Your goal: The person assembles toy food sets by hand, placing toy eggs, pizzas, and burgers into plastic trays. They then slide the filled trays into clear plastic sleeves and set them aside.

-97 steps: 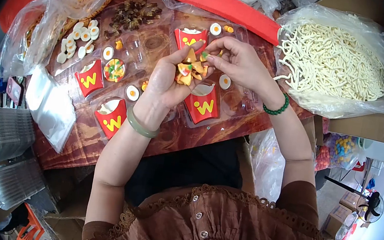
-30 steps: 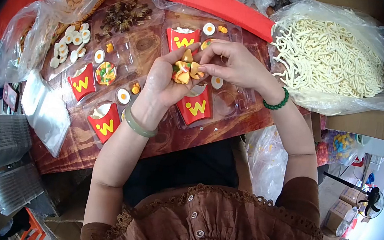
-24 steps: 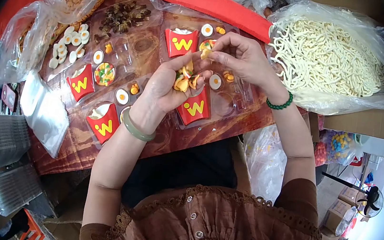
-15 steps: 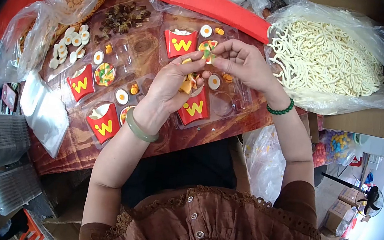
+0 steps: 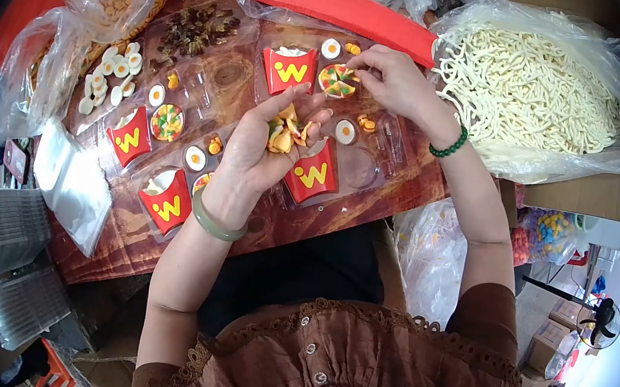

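Observation:
My left hand (image 5: 247, 147) is turned palm up and cups several small toy pizza slices (image 5: 283, 134). Farther right, my right hand (image 5: 401, 85) has its thumb and fingers pinched at the right edge of a round toy pizza (image 5: 335, 82), seemingly on one slice. That pizza lies in a clear plastic tray beside a red fries box (image 5: 289, 72) with a yellow mark, below a toy egg half (image 5: 331, 48) and a small orange piece (image 5: 352, 49). Partly behind my left hand is another red fries box (image 5: 313, 174), with an egg half (image 5: 345, 131) near it.
Two more filled trays with red fries boxes (image 5: 129, 137) lie at left. Loose egg halves (image 5: 120, 66), dark brown pieces (image 5: 198, 29) and white plastic bags (image 5: 73, 180) sit around them. A large bag of cream-coloured strips (image 5: 531, 93) stands right; stacked clear trays (image 5: 10, 226) at lower left.
My hands have moved apart. The right hand has shifted right, to the pizza's edge, and the pizza shows more fully. My left hand has moved slightly left and opened out, exposing the slices.

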The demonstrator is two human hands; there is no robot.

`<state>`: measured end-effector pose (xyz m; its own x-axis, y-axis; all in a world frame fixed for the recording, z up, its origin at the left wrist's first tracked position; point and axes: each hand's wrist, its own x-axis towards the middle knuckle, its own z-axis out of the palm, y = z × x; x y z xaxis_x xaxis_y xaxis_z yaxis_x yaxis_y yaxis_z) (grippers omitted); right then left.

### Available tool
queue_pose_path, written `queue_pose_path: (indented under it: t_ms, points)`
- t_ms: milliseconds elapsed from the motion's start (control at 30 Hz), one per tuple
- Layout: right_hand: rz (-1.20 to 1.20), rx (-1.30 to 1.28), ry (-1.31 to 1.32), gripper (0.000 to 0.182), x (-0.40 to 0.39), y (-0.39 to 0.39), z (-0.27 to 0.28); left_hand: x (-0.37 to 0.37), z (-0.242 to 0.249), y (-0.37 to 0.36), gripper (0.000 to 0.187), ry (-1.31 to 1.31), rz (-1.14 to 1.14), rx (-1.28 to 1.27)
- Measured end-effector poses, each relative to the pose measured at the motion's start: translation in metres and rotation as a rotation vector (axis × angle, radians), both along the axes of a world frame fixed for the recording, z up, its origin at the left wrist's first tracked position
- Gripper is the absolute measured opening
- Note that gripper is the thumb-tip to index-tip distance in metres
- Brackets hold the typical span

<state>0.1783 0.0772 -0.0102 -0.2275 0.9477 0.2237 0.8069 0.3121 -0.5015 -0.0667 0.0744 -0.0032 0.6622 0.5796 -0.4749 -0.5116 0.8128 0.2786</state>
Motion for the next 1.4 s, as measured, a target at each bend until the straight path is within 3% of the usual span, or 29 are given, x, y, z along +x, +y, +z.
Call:
queue_pose_path:
  t_ms: [200,367,500,567,767,1000,1200,1400]
  points:
    - [-0.058,-0.154,0.094,0.013,-0.009,0.007,-0.011,-0.011,-0.003,-0.006,0.029,-0.101,0.006,-0.037]
    - [-0.007,0.054,-0.006,0.012,-0.001,0.004,-0.022,-0.014,0.000,-0.008,0.032,-0.084,0.011,-0.038]
    - [-0.073,-0.004,0.066,0.013,-0.003,0.003,-0.023,-0.015,-0.002,-0.010,0.034,-0.094,0.010,-0.039]
    - [0.006,0.105,-0.015,0.014,0.000,0.004,-0.027,-0.015,-0.003,-0.012,0.036,-0.096,0.014,-0.037]
    - [-0.089,-0.020,0.132,0.014,-0.005,0.002,-0.022,-0.019,-0.004,-0.014,0.037,-0.091,0.012,-0.042]
    - [-0.087,0.020,0.105,0.015,-0.006,0.005,-0.032,-0.024,-0.002,-0.021,0.035,-0.093,0.017,-0.049]
    - [-0.115,0.000,0.038,0.015,-0.016,-0.002,-0.028,-0.026,0.004,-0.036,0.036,-0.166,0.043,-0.090]
    - [-0.157,-0.032,0.181,0.018,-0.019,-0.012,-0.023,-0.024,-0.003,-0.058,0.039,-0.306,0.045,-0.120]
